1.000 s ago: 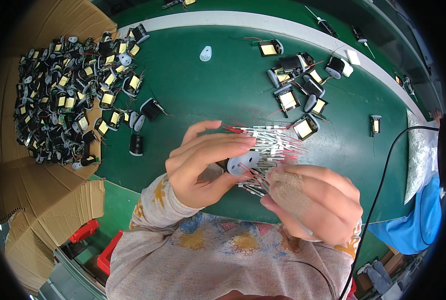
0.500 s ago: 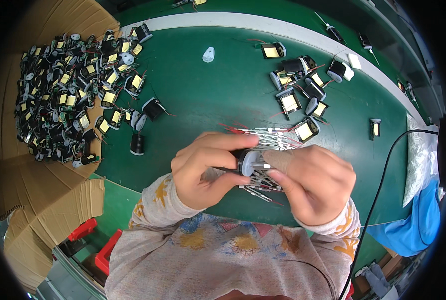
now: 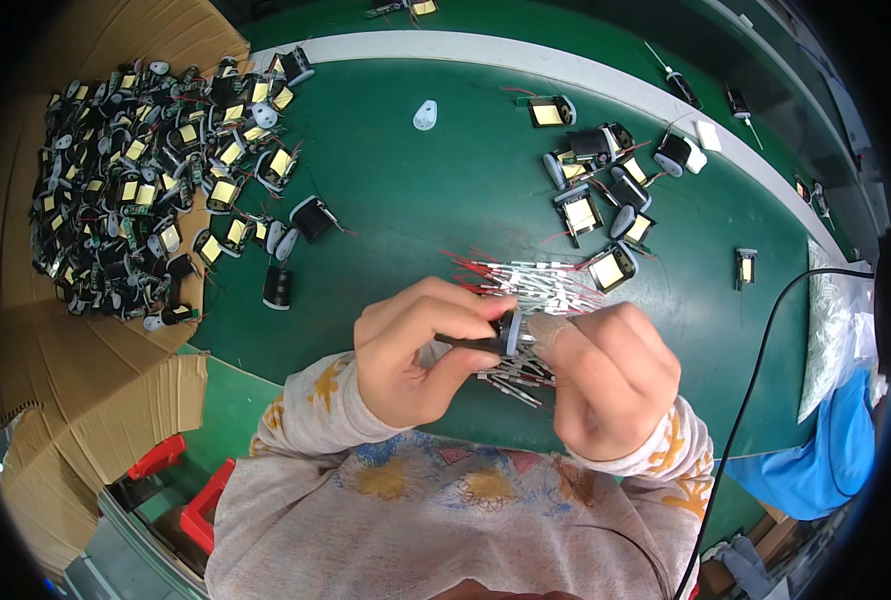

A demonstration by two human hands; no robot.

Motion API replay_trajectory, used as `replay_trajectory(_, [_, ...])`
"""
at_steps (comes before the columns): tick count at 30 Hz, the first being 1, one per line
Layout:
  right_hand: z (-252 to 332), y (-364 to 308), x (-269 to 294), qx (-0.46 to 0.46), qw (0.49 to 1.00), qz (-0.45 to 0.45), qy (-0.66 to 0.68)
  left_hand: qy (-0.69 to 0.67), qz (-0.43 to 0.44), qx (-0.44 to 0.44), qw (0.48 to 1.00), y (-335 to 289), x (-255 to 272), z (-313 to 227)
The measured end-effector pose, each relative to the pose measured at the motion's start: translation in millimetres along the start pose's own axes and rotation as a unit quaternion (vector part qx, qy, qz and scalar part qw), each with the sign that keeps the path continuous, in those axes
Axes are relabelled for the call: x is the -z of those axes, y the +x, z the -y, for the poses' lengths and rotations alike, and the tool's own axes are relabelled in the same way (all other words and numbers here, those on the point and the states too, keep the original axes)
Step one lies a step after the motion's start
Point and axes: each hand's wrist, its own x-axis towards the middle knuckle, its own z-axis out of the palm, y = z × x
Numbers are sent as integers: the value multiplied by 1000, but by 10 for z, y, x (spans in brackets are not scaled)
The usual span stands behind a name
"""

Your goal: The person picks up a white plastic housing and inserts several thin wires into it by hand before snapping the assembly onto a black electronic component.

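Black coil part (image 3: pixel 486 338), green worktable (image 3: pixel 416 190), cardboard (image 3: pixel 46 360)

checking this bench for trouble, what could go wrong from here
The small black part is pinched only at fingertips of left hand and right hand, so it may slip into the loose wire pieces below. The black cable beside the right forearm could snag.

Table (image 3: pixel 416 190): deep green with a pale grey rim. Cardboard sheet (image 3: pixel 56 350): plain brown. Heaped coil parts (image 3: pixel 136 190): black with yellow faces, thin red leads. Sleeves (image 3: pixel 316 410): light grey with an orange floral print. Cloth (image 3: pixel 816 470): bright blue. Cable (image 3: pixel 756 380): black.
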Motion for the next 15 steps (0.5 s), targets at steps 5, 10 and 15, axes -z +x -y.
replay_trajectory(5, [41, -57, -50, -37, 999, -40, -8, -42, -53, 3, 998, -5, -129, 51])
replay_trajectory(10, [-17, 43, 54, -91, 993, 20, 77, -33, -16, 13, 999, 54, -65, 61])
replay_trajectory(15, [-11, -13, -31, -81, 997, -12, 4, 47, -51, -6, 998, 67, -153, 16])
